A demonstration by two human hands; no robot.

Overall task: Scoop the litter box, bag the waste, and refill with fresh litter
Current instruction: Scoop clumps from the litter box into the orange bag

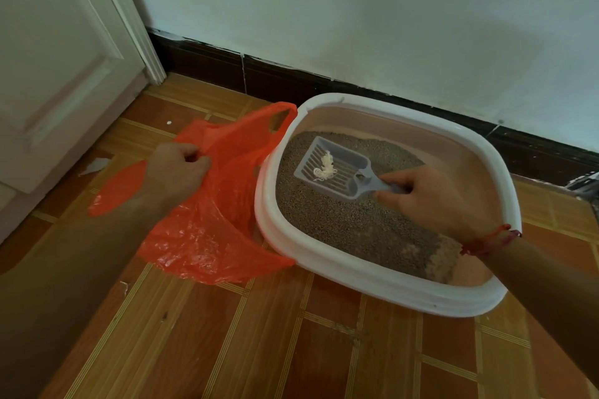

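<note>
Oval white plastic litter box [372, 272]: rim smooth with a satin finish, peach inner wall equally smooth. Inside it lies a bed of grey-brown granular litter [356, 230], rough and matt, and over that a slotted grey-blue plastic scoop [340, 178], dull-finished, carrying a pale stringy fibrous clump [325, 167]. Against the box's left side, thin orange plastic carrier bag [207, 236]: translucent, crinkled, glossy along the creases. Under the box, orange-brown wood-pattern floor tiles [324, 350], smooth with a soft sheen; behind it, dark brown skirting tiles [275, 74], chipped at the edges, and a pale painted wall [356, 10], flat matt.
</note>
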